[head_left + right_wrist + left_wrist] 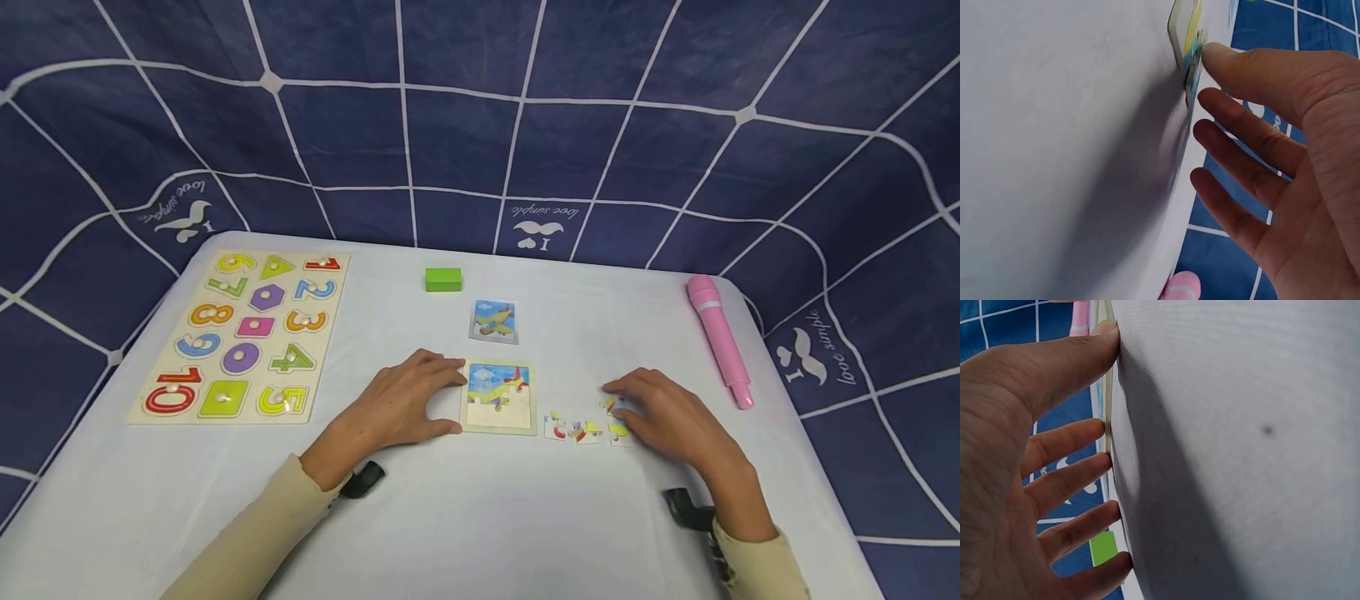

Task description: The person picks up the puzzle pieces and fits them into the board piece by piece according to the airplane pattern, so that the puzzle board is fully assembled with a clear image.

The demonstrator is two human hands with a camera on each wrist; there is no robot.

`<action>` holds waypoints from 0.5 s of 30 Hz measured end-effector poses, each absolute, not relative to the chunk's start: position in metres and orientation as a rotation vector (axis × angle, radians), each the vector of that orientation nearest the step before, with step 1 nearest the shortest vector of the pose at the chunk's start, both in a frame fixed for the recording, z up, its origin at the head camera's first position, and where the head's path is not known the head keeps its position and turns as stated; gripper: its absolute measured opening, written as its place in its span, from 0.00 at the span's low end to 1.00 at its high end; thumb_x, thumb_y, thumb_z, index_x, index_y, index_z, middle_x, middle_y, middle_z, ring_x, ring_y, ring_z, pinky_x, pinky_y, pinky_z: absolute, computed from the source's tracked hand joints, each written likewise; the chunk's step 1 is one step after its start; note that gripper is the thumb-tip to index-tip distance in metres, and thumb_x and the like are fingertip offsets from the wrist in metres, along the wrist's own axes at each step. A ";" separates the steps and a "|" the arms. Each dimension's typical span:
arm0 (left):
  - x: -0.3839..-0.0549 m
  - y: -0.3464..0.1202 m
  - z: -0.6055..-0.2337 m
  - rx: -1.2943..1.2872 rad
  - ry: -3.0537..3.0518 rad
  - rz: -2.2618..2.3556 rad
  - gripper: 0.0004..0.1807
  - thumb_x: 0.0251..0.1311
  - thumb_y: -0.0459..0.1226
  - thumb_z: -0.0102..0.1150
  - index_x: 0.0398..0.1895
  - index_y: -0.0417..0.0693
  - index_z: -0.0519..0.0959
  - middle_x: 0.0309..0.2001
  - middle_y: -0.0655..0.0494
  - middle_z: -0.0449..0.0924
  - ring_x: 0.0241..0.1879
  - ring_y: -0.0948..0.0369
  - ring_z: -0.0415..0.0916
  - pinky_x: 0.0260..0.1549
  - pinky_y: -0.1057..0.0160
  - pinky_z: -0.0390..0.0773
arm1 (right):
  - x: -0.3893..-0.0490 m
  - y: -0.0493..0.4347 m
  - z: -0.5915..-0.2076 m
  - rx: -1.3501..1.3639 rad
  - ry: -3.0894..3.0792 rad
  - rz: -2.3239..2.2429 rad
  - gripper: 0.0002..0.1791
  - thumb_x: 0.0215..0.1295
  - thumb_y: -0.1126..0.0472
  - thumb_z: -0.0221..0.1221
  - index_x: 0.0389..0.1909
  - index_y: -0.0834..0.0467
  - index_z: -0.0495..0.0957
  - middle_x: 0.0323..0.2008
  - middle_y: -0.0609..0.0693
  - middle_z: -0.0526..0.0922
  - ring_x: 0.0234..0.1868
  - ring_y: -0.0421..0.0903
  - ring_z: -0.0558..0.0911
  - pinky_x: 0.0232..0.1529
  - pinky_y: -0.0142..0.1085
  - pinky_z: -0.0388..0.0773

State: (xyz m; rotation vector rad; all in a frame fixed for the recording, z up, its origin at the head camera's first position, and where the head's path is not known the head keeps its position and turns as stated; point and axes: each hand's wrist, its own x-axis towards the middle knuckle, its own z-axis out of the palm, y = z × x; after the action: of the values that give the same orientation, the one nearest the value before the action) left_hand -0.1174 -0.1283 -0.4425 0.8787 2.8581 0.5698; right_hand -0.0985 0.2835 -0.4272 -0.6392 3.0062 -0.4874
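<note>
A square wooden jigsaw board lies mid-table, the upper part of its airplane picture filled with pieces and its lower strip bare. My left hand touches the board's left edge with its thumb and fingertips, fingers spread and nearly straight; the left wrist view shows the board's thin edge against them. Several loose puzzle pieces lie right of the board. Over the rightmost ones is my right hand, thumb and fingers loosely bent around a blue-and-yellow piece. In the right wrist view its thumb is beside that piece; one finger is hidden.
Behind the board lie a small airplane picture card and a green block. A number-and-shape peg board occupies the left side. At the right is a pink microphone-like toy. Dark blue checked cloth hangs behind the table.
</note>
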 end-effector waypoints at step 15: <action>-0.117 -0.129 -0.441 0.891 2.854 0.593 0.37 0.53 0.55 0.84 0.66 0.57 0.84 0.75 0.58 0.75 0.72 0.54 0.71 0.52 0.45 0.83 | -0.095 0.294 -0.426 -0.636 2.972 -0.536 0.22 0.64 0.69 0.74 0.58 0.52 0.88 0.56 0.52 0.85 0.62 0.57 0.83 0.56 0.58 0.81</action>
State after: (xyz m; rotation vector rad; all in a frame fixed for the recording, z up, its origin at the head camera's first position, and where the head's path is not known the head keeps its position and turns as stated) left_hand -0.1169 -0.1285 -0.4414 0.8909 2.8544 0.5934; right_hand -0.0951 0.2941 -0.4257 -0.6356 2.9719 -0.5359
